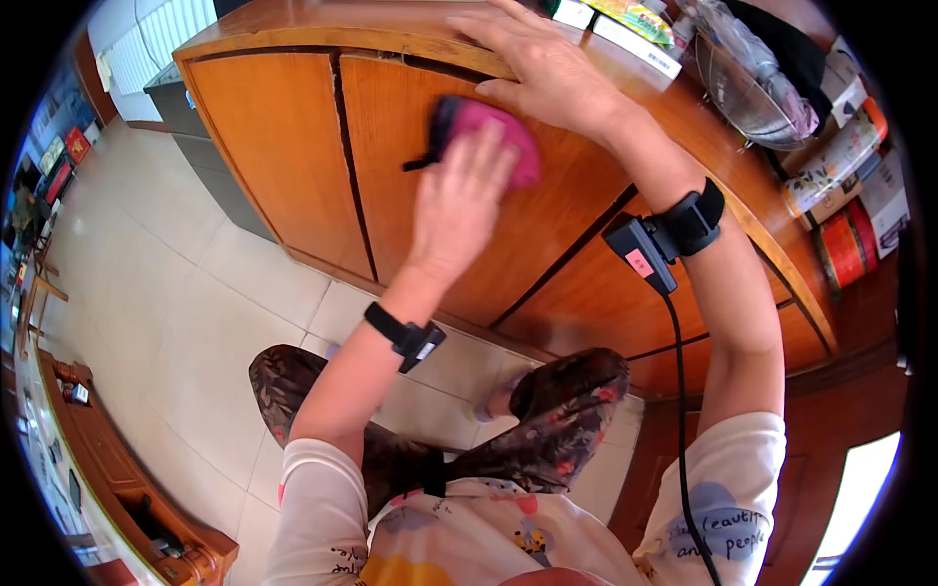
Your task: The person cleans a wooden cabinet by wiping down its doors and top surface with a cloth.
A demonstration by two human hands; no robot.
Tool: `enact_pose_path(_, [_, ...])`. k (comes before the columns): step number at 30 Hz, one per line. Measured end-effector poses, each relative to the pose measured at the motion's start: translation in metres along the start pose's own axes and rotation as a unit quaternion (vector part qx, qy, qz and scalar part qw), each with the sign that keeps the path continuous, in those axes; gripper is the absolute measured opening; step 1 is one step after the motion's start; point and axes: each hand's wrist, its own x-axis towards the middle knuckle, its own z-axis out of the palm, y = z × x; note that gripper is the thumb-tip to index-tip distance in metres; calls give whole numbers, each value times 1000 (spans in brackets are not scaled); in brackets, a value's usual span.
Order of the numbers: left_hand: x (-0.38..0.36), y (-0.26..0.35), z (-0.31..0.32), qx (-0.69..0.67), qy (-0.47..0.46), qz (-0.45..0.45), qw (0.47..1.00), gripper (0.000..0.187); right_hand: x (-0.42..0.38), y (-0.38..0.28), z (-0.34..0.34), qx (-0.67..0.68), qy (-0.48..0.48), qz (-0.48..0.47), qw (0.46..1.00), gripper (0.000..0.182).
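Left hand (459, 195) presses a pink cloth (489, 137) flat against the cabinet door (430, 244), grip released. Right hand (547, 68) rests open on the desk (391, 29) edge.

1. We wear a white short-sleeved shirt (469, 537) with small printed figures and dark lettering on the right sleeve.
2. Our trousers (547, 420) are dark with a floral pattern.
3. A black strap (405, 337) circles our left wrist.
4. Our right wrist carries a black band with a small device (645, 249), pink-labelled, trailing a black cable (679, 410).
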Motion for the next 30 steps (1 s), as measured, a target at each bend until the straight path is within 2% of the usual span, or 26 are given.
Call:
enact_pose_path(4, [24, -24, -9, -7, 30, -55, 998, 57, 3, -4, -4, 18, -9, 11, 1000, 68])
enact_pose_path(5, [25, -7, -9, -31, 23, -107, 994, 55, 2, -8, -9, 16, -15, 17, 1000, 67])
enact_pose_path(9, [13, 22, -5, -19, 2, -52, 998, 61, 3, -1, 3, 0, 22, 28, 999, 60])
enact_pose_path(11, [5, 49, 0, -68, -13, -26, 997, 60, 5, -10, -5, 114, 60, 54, 990, 50])
enact_pose_path(12, [6, 52, 3, -76, -2, -24, 997, 59, 0, -13, -6, 113, 109, 39, 987, 41])
enact_pose_path(13, [6, 55, 4, -86, 10, -22, 996, 59, -8, -15, -3, 112, 109, 38, 987, 41])
enact_pose_path(14, [4, 62, -1, -127, -5, -27, 992, 57, -16, -17, 2, 104, 160, -10, 982, 44])
enact_pose_path(15, [4, 62, -3, -113, -3, -23, 993, 55, -29, -20, 14, 98, 208, -55, 972, 50])
enact_pose_path(17, [0, 51, -6, -217, -92, -80, 969, 61, -68, -51, 43, 95, 154, -56, 982, 36])
enact_pose_path(18, [2, 55, -15, -256, -90, -105, 957, 61, -74, -55, 50, 91, 149, -44, 984, 37])
enact_pose_path(19, [-1, 50, -13, -256, -93, -102, 957, 61, -80, -57, 57, 87, 147, -27, 985, 37])
enact_pose_path(21, [-7, 29, -10, -162, -108, 64, 979, 62, -96, -58, 73, 72, 133, -5, 988, 40])
enact_pose_path(22, [-7, 26, -21, -246, -111, 32, 962, 61, -97, -64, 75, 90, 140, 22, 986, 43])
enact_pose_path(23, [-11, 16, -18, -299, -126, -2, 946, 59, -98, -68, 79, 108, 148, 48, 982, 46])
enact_pose_path(25, [-9, 4, -22, -303, -136, 33, 943, 44, -97, -69, 84, 107, 142, 55, 983, 51])
enact_pose_path(27, [-4, -9, -26, -339, -129, 27, 932, 28, -95, -73, 83, 72, 139, 73, 985, 52])
enact_pose_path(28, [-3, -13, -30, -345, -101, -17, 933, 18, -96, -70, 88, 52, 140, 69, 986, 54])
enact_pose_path(29, [-1, -20, -37, -288, -79, -29, 954, 18, -98, -70, 91, 54, 144, 70, 986, 54])
enact_pose_path(30, [5, -30, -46, -225, -55, 1, 973, 19, -99, -69, 95, 0, 118, 76, 990, 54])
